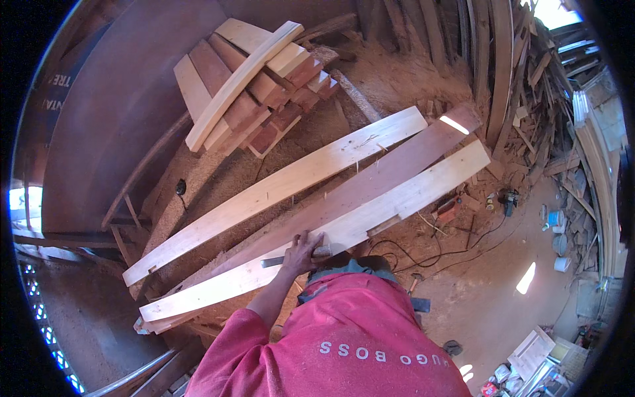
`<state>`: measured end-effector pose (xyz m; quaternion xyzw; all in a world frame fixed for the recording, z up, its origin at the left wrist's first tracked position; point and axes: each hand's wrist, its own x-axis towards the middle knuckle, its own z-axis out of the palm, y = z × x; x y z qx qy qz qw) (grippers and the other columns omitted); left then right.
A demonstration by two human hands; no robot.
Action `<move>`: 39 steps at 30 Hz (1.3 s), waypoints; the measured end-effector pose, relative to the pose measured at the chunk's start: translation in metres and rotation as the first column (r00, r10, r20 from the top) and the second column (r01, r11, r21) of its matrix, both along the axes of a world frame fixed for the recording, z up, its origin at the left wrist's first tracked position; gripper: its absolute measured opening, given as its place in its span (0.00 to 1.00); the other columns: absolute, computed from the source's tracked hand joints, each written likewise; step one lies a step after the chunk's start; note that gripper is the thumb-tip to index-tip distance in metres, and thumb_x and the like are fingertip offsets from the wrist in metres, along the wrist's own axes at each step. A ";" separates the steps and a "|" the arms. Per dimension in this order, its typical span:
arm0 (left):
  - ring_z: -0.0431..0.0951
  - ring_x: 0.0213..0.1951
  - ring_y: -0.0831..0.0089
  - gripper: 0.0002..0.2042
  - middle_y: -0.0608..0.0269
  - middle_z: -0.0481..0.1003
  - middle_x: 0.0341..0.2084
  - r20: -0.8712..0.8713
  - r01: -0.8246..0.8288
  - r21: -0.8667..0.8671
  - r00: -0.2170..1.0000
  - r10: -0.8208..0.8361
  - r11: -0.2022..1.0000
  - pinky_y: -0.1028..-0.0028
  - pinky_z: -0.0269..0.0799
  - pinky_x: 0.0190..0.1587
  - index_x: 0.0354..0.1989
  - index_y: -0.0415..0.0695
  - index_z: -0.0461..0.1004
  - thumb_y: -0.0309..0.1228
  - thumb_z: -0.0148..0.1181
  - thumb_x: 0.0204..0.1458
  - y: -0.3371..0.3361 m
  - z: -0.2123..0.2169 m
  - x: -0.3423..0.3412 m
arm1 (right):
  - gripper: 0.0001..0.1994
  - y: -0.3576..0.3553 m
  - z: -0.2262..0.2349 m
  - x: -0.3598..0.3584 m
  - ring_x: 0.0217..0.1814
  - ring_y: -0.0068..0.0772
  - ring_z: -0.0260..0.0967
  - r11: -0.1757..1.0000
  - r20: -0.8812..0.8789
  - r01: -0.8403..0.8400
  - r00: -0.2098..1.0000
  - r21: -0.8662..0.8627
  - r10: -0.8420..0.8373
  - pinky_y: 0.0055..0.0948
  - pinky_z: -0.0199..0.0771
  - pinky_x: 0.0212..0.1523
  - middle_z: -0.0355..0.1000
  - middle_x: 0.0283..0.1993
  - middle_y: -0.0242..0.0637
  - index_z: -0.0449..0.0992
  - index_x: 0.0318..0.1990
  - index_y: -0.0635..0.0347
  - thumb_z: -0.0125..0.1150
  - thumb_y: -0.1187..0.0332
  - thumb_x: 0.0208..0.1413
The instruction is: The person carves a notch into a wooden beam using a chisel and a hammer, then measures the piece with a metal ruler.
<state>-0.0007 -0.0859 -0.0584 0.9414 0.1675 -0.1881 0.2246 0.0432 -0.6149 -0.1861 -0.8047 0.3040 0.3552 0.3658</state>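
My left hand (301,254) rests on the near edge of a long pale plank (423,185), its fingers closed round a chisel. The chisel's flat grey blade (271,262) points left, and its thick handle (322,251) shows on the right of the hand. A step is cut into this plank's near edge, to the right of my hand. Beyond it lies a reddish-brown plank (370,177), and farther off another pale plank (284,186) with small splinters on it. My right hand does not show.
A stack of squared timbers (215,73) with a curved pale strip (245,86) across it stands at the far left. A power tool (508,198) and its black cable (456,250) lie right. White tubs (559,245) and scrap wood (529,142) are farther right. Sawdust covers the ground.
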 end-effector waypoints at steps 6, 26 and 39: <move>0.63 0.63 0.40 0.52 0.51 0.54 0.67 0.020 -0.077 0.108 0.997 0.075 0.991 0.45 0.76 0.51 0.70 0.74 0.57 0.43 0.79 0.30 0.010 -0.030 0.017 | 0.20 -0.020 0.022 0.074 0.22 0.37 0.72 0.994 -0.035 0.002 0.999 0.108 0.002 0.39 0.71 0.25 0.73 0.25 0.41 0.76 0.36 0.66 0.62 0.52 0.58; 0.74 0.54 0.47 0.29 0.47 0.67 0.53 -0.057 -0.347 0.001 0.936 0.347 0.938 0.51 0.77 0.47 0.63 0.56 0.64 0.39 0.61 0.50 0.060 0.021 0.018 | 0.18 0.182 0.160 0.227 0.35 0.51 0.77 0.514 0.459 -0.845 0.403 -0.145 0.792 0.43 0.75 0.38 0.77 0.30 0.48 0.76 0.38 0.64 0.72 0.63 0.42; 0.74 0.45 0.57 0.26 0.55 0.71 0.41 0.115 -0.373 0.341 0.928 0.355 0.863 0.57 0.72 0.47 0.64 0.67 0.68 0.33 0.57 0.55 0.251 -0.026 -0.039 | 0.25 0.576 0.126 0.249 0.48 0.47 0.76 -0.420 0.230 -0.800 -0.546 -0.429 0.806 0.45 0.77 0.49 0.78 0.43 0.44 0.78 0.42 0.57 0.70 0.49 0.42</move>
